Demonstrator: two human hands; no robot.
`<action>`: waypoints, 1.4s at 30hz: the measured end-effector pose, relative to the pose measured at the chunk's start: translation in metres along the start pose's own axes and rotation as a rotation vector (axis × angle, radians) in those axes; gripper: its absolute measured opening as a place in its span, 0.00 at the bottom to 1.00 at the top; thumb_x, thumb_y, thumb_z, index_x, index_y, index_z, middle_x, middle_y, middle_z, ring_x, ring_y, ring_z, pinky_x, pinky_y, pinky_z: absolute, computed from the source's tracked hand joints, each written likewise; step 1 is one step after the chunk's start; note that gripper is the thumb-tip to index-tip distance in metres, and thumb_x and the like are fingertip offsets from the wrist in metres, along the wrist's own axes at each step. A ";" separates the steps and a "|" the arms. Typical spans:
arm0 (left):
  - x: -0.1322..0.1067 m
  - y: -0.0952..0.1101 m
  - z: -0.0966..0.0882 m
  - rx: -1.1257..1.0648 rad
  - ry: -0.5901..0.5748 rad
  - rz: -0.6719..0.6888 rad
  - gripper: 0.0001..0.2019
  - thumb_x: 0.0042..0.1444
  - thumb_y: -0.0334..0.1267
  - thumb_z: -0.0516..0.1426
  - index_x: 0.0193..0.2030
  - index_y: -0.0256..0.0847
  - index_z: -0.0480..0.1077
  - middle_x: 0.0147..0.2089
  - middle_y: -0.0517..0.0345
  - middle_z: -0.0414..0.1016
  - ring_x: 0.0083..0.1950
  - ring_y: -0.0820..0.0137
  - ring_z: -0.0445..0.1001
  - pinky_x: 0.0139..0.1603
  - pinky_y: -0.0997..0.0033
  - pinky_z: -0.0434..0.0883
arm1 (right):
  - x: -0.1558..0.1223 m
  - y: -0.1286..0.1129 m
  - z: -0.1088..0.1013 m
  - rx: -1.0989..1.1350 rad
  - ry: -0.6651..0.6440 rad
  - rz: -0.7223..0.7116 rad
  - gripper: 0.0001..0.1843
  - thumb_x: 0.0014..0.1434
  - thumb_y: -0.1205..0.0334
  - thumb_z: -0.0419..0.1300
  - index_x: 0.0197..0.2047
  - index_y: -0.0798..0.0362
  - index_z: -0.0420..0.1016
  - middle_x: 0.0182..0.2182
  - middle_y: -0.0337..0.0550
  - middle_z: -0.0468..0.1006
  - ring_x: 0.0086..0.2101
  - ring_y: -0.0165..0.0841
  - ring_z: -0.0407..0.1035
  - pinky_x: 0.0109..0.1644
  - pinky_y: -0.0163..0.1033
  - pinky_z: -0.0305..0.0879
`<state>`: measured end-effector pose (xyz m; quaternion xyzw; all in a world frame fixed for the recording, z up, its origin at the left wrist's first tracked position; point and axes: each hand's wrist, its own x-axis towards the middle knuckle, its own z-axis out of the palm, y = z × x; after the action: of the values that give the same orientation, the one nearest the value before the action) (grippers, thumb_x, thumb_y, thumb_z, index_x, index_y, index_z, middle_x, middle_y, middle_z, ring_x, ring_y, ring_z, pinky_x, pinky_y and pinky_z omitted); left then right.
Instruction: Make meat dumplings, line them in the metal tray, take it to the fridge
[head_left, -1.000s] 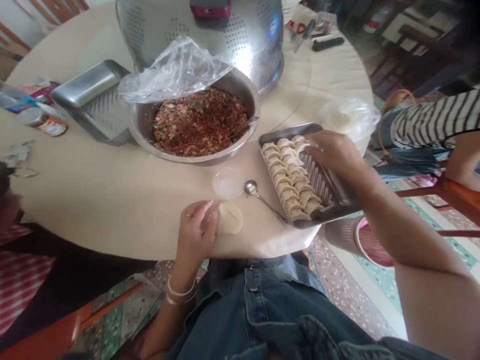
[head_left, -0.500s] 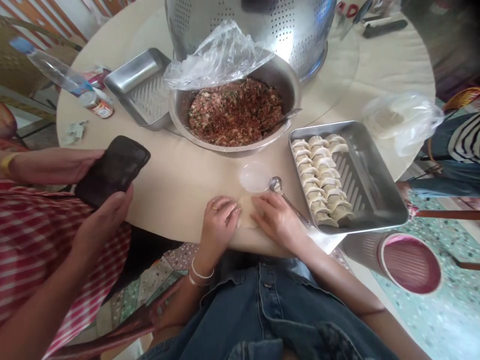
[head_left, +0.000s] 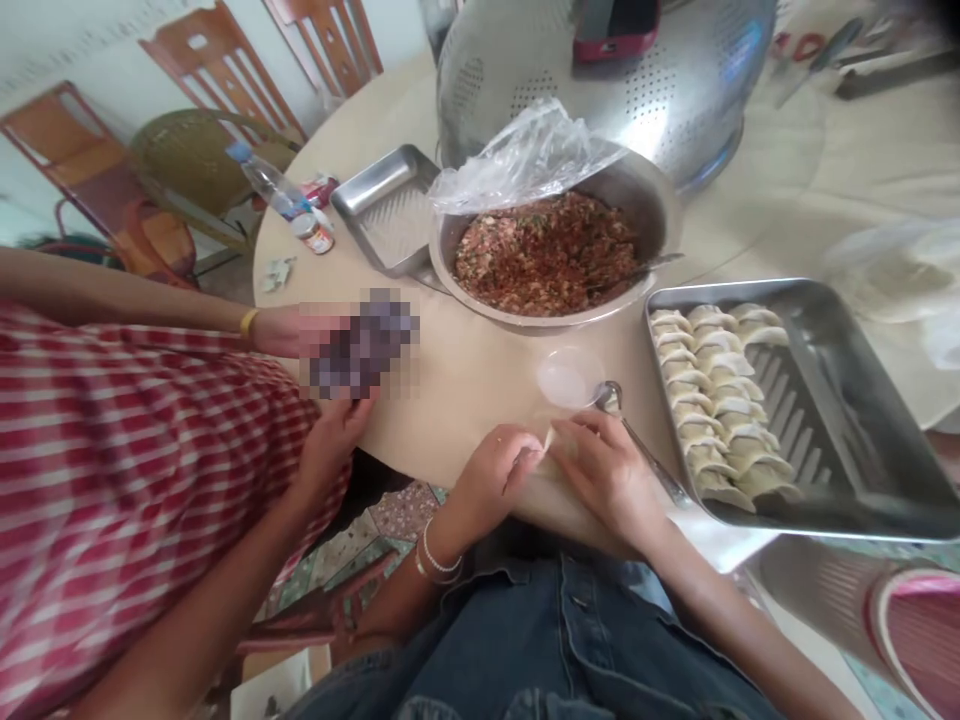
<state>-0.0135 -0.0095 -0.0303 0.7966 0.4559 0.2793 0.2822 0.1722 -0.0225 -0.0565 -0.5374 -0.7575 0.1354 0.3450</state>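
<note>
My left hand [head_left: 496, 468] and my right hand [head_left: 606, 468] are close together over the table's near edge. Between their fingertips is a pale dumpling wrapper [head_left: 550, 438], seen almost edge-on. The fingers of both hands are closed on it and partly hide it. Just beyond my hands sits a small clear plastic dish [head_left: 570, 378]. A metal spoon [head_left: 651, 452] lies beside my right hand. Further right, a metal tray [head_left: 862, 440] holds rows of folded dumplings [head_left: 709, 405]. Behind the dish stands a big metal bowl [head_left: 517, 318] of minced meat filling [head_left: 547, 250], with a utensil handle leaning out.
A plastic sheet [head_left: 525, 155] partly covers the bowl. Behind it is a large colander [head_left: 510, 75] with a phone [head_left: 615, 30] on it. Another metal tray [head_left: 390, 215] and a bottle [head_left: 266, 185] stand left. A co-worker's hands [head_left: 334, 430] hold a blurred-out object at left.
The view has swung left, so things appear further right. The wrapper, flat between my hands before, is now raised and turned edge-on in my fingertips.
</note>
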 end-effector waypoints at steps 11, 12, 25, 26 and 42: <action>-0.001 0.006 0.000 -0.133 -0.076 -0.119 0.12 0.63 0.42 0.56 0.50 0.41 0.70 0.46 0.54 0.80 0.47 0.68 0.79 0.49 0.70 0.75 | 0.001 0.004 -0.011 0.186 -0.004 0.016 0.04 0.59 0.68 0.58 0.35 0.50 0.69 0.37 0.44 0.76 0.39 0.36 0.73 0.41 0.41 0.72; -0.001 0.005 0.000 -0.130 -0.048 -0.121 0.13 0.61 0.43 0.58 0.50 0.42 0.70 0.47 0.54 0.81 0.47 0.68 0.80 0.48 0.70 0.76 | 0.001 0.004 -0.011 0.194 -0.013 0.009 0.04 0.59 0.69 0.58 0.35 0.50 0.69 0.34 0.43 0.76 0.36 0.35 0.73 0.39 0.40 0.72; -0.003 -0.019 -0.042 0.349 0.748 -0.082 0.06 0.59 0.36 0.58 0.30 0.41 0.73 0.30 0.60 0.80 0.33 0.70 0.78 0.69 0.44 0.59 | 0.001 0.004 -0.006 0.220 -0.042 -0.031 0.06 0.59 0.72 0.57 0.35 0.51 0.69 0.29 0.39 0.77 0.31 0.32 0.72 0.36 0.38 0.68; -0.002 -0.019 -0.045 0.321 0.823 -0.106 0.06 0.58 0.36 0.58 0.31 0.41 0.74 0.30 0.59 0.80 0.34 0.69 0.78 0.68 0.45 0.61 | 0.001 0.003 -0.006 0.220 -0.040 -0.029 0.06 0.60 0.71 0.57 0.36 0.51 0.69 0.29 0.40 0.77 0.31 0.32 0.72 0.36 0.38 0.69; 0.013 0.004 -0.007 -0.451 -0.419 -0.008 0.20 0.62 0.37 0.56 0.61 0.44 0.69 0.59 0.50 0.76 0.57 0.60 0.77 0.58 0.60 0.73 | 0.008 -0.018 -0.047 0.297 -0.079 -0.140 0.07 0.61 0.68 0.60 0.43 0.48 0.72 0.34 0.36 0.81 0.35 0.30 0.72 0.42 0.40 0.66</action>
<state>-0.0106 0.0020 -0.0207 0.7522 0.3174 0.2021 0.5409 0.1888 -0.0295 -0.0092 -0.4209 -0.7777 0.2425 0.3990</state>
